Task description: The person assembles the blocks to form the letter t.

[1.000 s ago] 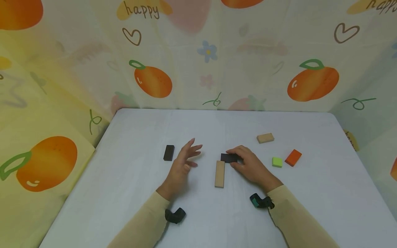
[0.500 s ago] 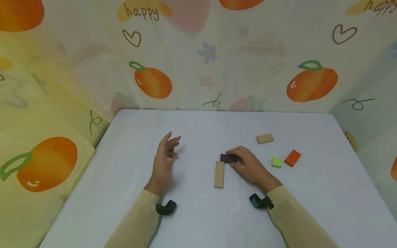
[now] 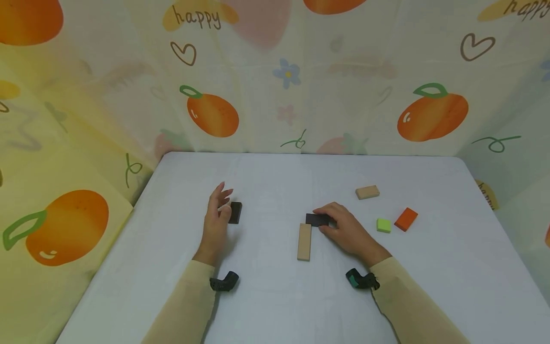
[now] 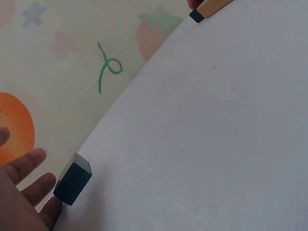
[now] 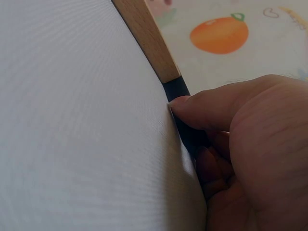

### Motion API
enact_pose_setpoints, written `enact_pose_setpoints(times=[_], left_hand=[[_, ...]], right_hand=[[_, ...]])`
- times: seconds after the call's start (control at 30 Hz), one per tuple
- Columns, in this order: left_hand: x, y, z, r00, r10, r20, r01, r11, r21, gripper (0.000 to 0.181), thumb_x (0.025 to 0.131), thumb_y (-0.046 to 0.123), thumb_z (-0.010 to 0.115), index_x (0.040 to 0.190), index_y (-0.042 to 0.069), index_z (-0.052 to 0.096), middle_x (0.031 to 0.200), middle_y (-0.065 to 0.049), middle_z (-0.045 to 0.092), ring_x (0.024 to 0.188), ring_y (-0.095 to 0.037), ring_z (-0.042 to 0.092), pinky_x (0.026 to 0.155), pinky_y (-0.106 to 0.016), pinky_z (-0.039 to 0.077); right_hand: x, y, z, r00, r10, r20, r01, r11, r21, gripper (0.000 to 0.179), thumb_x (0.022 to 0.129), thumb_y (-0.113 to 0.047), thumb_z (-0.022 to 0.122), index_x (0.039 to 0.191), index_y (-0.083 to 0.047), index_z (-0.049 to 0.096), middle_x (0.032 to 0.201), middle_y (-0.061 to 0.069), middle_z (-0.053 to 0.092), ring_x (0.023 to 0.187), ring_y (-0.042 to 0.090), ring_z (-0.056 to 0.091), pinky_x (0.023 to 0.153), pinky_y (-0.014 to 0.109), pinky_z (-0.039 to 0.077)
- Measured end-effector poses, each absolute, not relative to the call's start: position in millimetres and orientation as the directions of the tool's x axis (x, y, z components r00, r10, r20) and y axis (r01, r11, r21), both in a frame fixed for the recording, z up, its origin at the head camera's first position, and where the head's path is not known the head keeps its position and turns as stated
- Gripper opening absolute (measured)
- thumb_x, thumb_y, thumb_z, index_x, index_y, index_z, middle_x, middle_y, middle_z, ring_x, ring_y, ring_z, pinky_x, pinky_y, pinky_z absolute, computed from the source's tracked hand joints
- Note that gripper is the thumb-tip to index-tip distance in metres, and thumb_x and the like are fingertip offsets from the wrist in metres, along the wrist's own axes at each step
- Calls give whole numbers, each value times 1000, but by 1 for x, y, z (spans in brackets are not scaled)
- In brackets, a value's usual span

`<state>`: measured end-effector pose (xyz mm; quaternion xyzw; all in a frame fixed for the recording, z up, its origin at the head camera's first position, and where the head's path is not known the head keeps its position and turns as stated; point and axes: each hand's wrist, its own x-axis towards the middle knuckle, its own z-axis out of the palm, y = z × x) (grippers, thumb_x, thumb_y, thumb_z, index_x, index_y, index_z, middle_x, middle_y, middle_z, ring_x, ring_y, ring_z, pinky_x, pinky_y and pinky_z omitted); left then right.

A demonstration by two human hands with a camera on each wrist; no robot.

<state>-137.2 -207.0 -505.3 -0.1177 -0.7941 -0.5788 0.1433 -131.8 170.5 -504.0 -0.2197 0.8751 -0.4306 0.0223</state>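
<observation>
Currently our right hand (image 3: 349, 231) pinches one black block (image 3: 315, 219) against the nearer wooden block (image 3: 304, 242); a hard push could skew both. Our left hand (image 3: 216, 227), fingers spread, is beside the other black block (image 3: 236, 213).

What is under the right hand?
The right hand pinches a black block, whose left end shows at the far end of a wooden block. The black block's other end is covered, as is whatever lies directly beneath the hand in the head view.
</observation>
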Motion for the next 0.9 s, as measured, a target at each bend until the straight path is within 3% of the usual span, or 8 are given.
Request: enact_pose_setpoints(times=[0.13,0.3,0.4,0.6,0.9], left_hand=[[-138,-208,-506,-966,-16,256,238,320,917,59,118,27,49,172,14,30,160,-17,49,142,-40,46,114,-58,39],[-138,-204,-504,-982,-69,174,131,413,901,77,107,28,74,171,13,34,158,-14,50,142,-37,48,116,-55,41],[-139,-201,-504,-983,-81,167,107,488,866,86,98,19,85,169,9,37,154,-16,52,139,-37,50,115,-53,44],[-138,-197,-504,-984,-67,167,90,620,780,81,92,11,86,162,0,45,146,-22,55,134,-39,51,111,-57,44],[-137,-197,-503,-972,-134,193,64,639,766,65,95,3,81,154,-2,56,141,-20,62,129,-37,58,109,-53,48]], right_hand=[[-131,171,-503,-903,-405,145,-361,530,-768,41,100,-1,78,140,-7,71,133,6,67,133,31,58,111,55,48],[-131,171,-503,-902,-407,146,-364,532,-765,40,100,-1,78,140,-7,71,133,6,67,132,32,58,110,56,49],[-132,171,-504,-901,-406,153,-370,535,-760,40,100,-2,79,139,-7,71,132,6,67,131,32,58,109,55,50],[-132,171,-504,-900,-409,153,-372,534,-759,40,100,-2,78,140,-7,71,133,6,67,132,31,57,107,55,50],[-132,172,-502,-902,-409,137,-359,536,-764,40,100,-1,78,139,-7,71,133,6,67,133,32,57,109,55,49]])
